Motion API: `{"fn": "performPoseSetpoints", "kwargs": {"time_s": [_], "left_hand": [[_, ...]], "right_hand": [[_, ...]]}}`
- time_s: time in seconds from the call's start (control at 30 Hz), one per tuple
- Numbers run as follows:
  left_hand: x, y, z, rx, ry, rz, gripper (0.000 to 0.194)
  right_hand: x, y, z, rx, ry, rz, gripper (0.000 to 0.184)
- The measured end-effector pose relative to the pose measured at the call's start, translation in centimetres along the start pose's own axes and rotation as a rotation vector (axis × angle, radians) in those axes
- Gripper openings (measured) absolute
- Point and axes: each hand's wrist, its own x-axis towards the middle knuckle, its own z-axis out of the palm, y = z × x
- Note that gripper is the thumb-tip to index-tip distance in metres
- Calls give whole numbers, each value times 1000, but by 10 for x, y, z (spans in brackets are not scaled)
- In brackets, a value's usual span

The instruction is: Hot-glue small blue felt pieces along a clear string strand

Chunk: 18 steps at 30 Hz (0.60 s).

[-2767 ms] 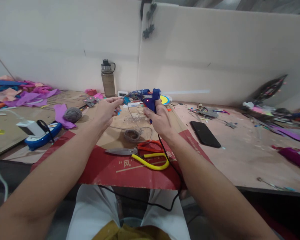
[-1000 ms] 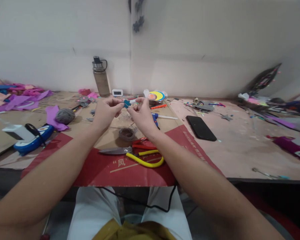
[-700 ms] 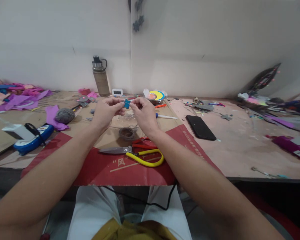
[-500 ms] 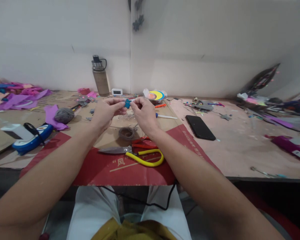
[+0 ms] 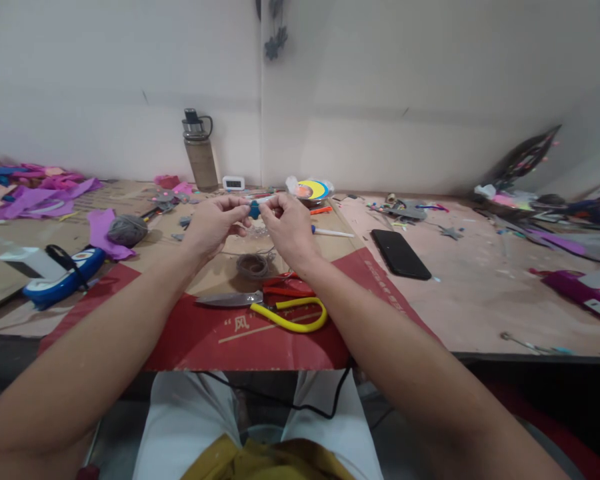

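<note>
Between my two hands, above the cardboard, is a small blue star-like piece [image 5: 255, 210], its outline partly covered by fingertips. My left hand [image 5: 219, 223] pinches its left side between thumb and fingers. From the other side, my right hand [image 5: 286, 223] is closed on it in the same way. Below the hands lies a small coil of grey cord [image 5: 253, 265]. Nearer to me, scissors with a yellow handle [image 5: 300, 327] rest on the red printed part of the cardboard [image 5: 190, 350], beside a red-handled tool [image 5: 285, 285] partly behind my right forearm.
A water bottle [image 5: 201, 160] and small digital clock [image 5: 233, 183] stand by the wall. At left are a grey yarn ball [image 5: 127, 229], purple felt [image 5: 101, 233] and a blue power strip [image 5: 65, 287]. A black phone [image 5: 400, 255] and a purple power strip [image 5: 580, 293] lie right.
The blue piece has turned in my fingers, so its star outline shows less than before. Both hands stay in nearly the same place.
</note>
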Motion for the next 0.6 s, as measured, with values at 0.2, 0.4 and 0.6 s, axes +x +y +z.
{"fn": "performPoseSetpoints", "kwargs": {"time_s": [0.2, 0.4, 0.6], "left_hand": [[1, 0, 0, 45, 12, -21, 6], [1, 0, 0, 24, -30, -16, 5], [2, -2, -2, 48, -57, -51, 8]], "right_hand": [[-1, 2, 1, -10, -6, -32, 18], [-4, 2, -4, -117, 21, -184, 13], [-3, 2, -7, -162, 23, -217, 12]]}}
